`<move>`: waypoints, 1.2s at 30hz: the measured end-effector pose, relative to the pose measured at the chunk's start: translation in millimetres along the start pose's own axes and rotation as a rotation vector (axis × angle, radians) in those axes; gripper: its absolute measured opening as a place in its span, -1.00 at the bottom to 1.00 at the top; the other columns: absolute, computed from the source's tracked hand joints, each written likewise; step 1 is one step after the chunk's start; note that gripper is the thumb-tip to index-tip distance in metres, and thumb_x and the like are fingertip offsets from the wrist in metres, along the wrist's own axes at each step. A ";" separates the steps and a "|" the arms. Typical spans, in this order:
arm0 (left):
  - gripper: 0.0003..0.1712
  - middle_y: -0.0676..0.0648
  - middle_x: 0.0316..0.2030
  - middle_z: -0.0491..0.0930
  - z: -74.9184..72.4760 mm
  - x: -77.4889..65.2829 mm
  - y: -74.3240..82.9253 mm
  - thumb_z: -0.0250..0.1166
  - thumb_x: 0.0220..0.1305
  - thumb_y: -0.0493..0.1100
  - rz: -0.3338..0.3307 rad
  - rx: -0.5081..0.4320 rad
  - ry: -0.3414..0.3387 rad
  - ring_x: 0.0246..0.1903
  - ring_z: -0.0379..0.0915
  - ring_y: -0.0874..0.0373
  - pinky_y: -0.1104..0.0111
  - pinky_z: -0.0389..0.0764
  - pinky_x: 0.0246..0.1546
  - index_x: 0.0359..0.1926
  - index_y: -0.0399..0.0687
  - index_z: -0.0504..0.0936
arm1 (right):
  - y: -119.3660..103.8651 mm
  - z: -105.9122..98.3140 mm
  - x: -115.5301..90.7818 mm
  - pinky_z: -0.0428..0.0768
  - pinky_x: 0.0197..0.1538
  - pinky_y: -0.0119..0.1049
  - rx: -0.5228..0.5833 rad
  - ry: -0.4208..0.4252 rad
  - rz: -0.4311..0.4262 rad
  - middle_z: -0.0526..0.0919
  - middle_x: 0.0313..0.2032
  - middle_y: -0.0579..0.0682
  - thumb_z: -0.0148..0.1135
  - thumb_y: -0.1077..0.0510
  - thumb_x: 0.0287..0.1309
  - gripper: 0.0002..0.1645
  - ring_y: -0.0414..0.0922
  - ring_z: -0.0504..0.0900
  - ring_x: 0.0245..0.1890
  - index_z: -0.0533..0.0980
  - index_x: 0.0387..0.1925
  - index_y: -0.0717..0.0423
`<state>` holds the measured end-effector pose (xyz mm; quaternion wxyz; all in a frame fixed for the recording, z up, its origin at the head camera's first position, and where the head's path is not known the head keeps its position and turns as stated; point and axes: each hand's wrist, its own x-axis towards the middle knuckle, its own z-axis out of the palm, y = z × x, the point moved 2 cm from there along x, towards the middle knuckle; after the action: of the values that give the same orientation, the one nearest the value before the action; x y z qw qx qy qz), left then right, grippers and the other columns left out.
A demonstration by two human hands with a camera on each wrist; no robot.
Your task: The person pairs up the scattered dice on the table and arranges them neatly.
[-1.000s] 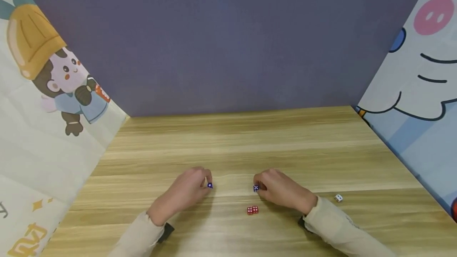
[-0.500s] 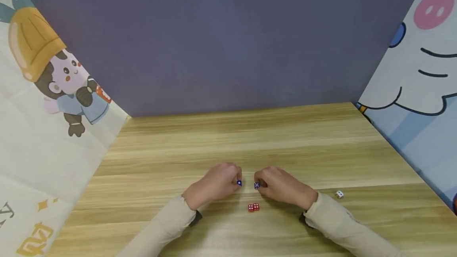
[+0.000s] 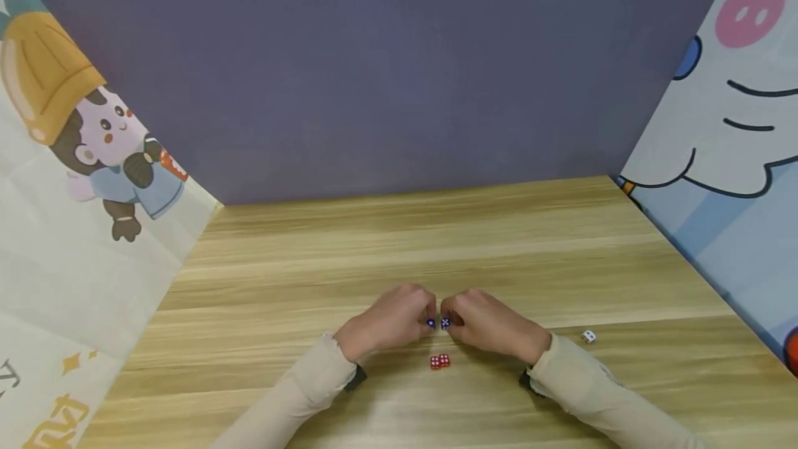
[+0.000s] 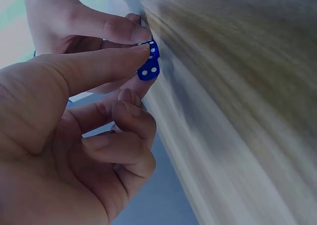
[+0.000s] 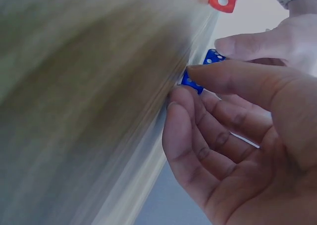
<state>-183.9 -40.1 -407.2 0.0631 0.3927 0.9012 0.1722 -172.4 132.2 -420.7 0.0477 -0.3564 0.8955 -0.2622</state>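
Between thumb and fingertips my left hand (image 3: pixel 395 317) pinches a blue die (image 3: pixel 431 323) with white pips. Facing it, my right hand (image 3: pixel 489 324) pinches a second blue die (image 3: pixel 445 323), its white pips turned toward me. Only a narrow gap separates the two dice in the head view. The left wrist view has the left blue die (image 4: pixel 148 69) close over the wood surface, partly covered by the thumb. In the right wrist view the right blue die (image 5: pixel 191 83) peeks out beneath the thumb. Two red dice (image 3: pixel 439 362) sit side by side, nearer me than both hands.
A white die (image 3: pixel 589 336) lies on the wood-grain table (image 3: pixel 399 241), right of my right forearm. A grey-purple panel (image 3: pixel 411 75) rises behind the table. Cartoon-printed sheets flank it, and a red round shape (image 3: pixel 792 350) shows at the right edge.
My left hand has travelled right with its blue die, bringing it up close to the other. The right hand keeps its die in nearly the same spot. The red and white dice stay put.
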 end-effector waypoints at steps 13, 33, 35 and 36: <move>-0.85 0.15 -0.48 0.55 8.7 8.5 -7.4 0.48 0.09 -0.26 0.004 -0.083 -0.006 -0.46 0.42 0.35 0.52 0.47 -0.39 -0.36 -0.07 0.65 | 1.1 -0.2 -0.2 0.32 -0.54 -0.47 -0.033 0.019 -0.003 0.43 -0.62 -0.27 0.34 0.37 0.03 -0.77 -0.38 0.29 -0.63 0.53 -0.53 0.00; -0.84 0.14 -0.49 0.52 15.2 6.2 -8.0 0.47 0.13 -0.26 -0.050 -0.208 0.011 -0.49 0.39 0.38 0.54 0.46 -0.44 -0.31 -0.11 0.63 | -1.8 2.0 -0.1 0.41 -0.52 -0.45 -0.020 0.008 0.002 0.51 -0.57 -0.23 0.33 0.37 0.07 -0.86 -0.37 0.37 -0.62 0.58 -0.43 0.08; -0.84 0.15 -0.49 0.53 15.6 6.2 -8.5 0.47 0.14 -0.27 -0.058 -0.237 0.011 -0.50 0.40 0.38 0.54 0.47 -0.44 -0.30 -0.12 0.63 | -1.8 1.6 0.1 0.42 -0.52 -0.44 -0.021 0.010 0.000 0.52 -0.57 -0.22 0.32 0.37 0.07 -0.87 -0.36 0.37 -0.61 0.58 -0.42 0.10; -0.84 0.15 -0.50 0.53 15.8 6.4 -9.0 0.47 0.14 -0.27 -0.060 -0.246 0.012 -0.50 0.40 0.39 0.54 0.48 -0.44 -0.30 -0.12 0.63 | -1.8 1.3 0.2 0.42 -0.52 -0.44 -0.020 0.010 0.000 0.52 -0.56 -0.21 0.32 0.38 0.07 -0.87 -0.36 0.37 -0.61 0.58 -0.42 0.11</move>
<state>-190.5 -37.0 -425.1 0.1104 0.3537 0.8851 0.2817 -171.1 130.4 -420.9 0.0397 -0.3554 0.8984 -0.2548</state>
